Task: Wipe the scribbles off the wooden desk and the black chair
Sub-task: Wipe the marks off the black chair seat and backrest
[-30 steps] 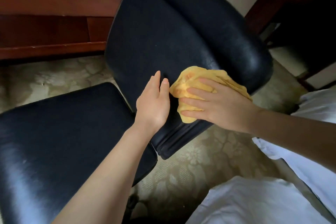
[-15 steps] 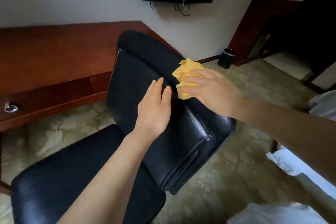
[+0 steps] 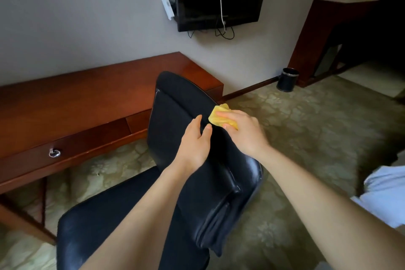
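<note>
cloth (image 3: pixel 216 116) farther along black chair (image 3: pixel 175 120) top, left hand (image 3: pixel 195 144) unmoved

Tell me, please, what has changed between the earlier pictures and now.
The right hand has slid the cloth along the top of the chair back, away from the person and towards its far end. Nothing was taken up or let go. The left hand stays flat against the chair back, and the right hand keeps its hold on the cloth.
</note>
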Demonstrator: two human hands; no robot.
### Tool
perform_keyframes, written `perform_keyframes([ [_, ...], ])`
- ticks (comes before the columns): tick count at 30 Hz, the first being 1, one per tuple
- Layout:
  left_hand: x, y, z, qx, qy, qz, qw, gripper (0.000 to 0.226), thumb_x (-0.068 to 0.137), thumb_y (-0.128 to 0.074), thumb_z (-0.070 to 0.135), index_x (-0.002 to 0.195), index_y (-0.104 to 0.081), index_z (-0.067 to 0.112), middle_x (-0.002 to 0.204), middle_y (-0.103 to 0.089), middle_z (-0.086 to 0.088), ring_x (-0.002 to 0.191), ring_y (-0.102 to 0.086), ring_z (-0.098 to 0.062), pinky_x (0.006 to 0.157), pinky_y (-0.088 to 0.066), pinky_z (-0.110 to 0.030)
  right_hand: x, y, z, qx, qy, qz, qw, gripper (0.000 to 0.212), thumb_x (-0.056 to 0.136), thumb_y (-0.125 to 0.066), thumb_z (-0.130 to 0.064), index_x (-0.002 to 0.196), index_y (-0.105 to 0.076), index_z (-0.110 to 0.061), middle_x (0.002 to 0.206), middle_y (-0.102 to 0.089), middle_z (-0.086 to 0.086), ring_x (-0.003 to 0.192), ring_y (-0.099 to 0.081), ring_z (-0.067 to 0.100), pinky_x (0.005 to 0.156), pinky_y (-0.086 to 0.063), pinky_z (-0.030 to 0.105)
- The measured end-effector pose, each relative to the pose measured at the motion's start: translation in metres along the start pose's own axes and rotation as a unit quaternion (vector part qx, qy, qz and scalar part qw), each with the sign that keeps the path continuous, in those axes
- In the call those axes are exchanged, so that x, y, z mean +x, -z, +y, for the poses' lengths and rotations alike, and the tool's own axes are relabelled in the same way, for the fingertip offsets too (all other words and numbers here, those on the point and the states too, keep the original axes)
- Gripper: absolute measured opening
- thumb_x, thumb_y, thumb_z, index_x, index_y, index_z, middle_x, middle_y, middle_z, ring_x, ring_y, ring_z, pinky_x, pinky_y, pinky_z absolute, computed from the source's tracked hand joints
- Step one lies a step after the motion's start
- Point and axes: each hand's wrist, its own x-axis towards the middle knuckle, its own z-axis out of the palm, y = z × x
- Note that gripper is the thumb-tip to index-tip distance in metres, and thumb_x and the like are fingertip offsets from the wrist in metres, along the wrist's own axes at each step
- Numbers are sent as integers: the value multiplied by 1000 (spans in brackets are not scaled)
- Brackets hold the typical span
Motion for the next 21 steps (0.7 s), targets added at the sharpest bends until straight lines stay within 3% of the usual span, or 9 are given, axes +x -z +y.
perform_keyframes([
  [6,6,3,2,39,8,1,999,56,101,-36,35,151,-16,20,159,-13,1,146,-10,-14,119,-12,-36,-66,12,-18,-1,-25,17,1000,37,94,-55,-15,125,-60,-34,139,-49,-14,123,-50,13,96,-35,17],
  [11,2,5,1,65,-2,-60,996,54,102,-33,34,151,-16,18,159,-12,0,146,-9,-16,119,-9,-33,-129,18,-33,31,-5,31,999,35,90,-60,-15,114,-67,-39,135,-46,-25,125,-44,-2,92,-28,2],
  [14,-3,9,3,55,-6,-94,994,54,102,-32,36,150,-18,17,157,-18,-2,145,-14,-16,118,-10,-29,-165,17,-47,33,-15,35,999,30,88,-60,-27,112,-65,-45,133,-48,-25,116,-53,0,90,-40,11],
  [17,-14,15,3,72,-11,-138,988,52,102,-32,39,149,-25,19,154,-27,-1,143,-21,-16,113,-13,-25,-189,21,-61,-24,36,61,997,30,83,-53,-39,110,-67,-40,122,-62,-16,104,-63,5,81,-53,21],
  [21,-44,19,-6,69,-18,-222,973,48,102,-29,39,146,-31,21,153,-29,5,142,-22,-10,117,-12,-24,-198,20,-58,-17,83,60,995,34,91,-49,-36,119,-66,-32,127,-58,-20,121,-51,1,100,-42,20],
])
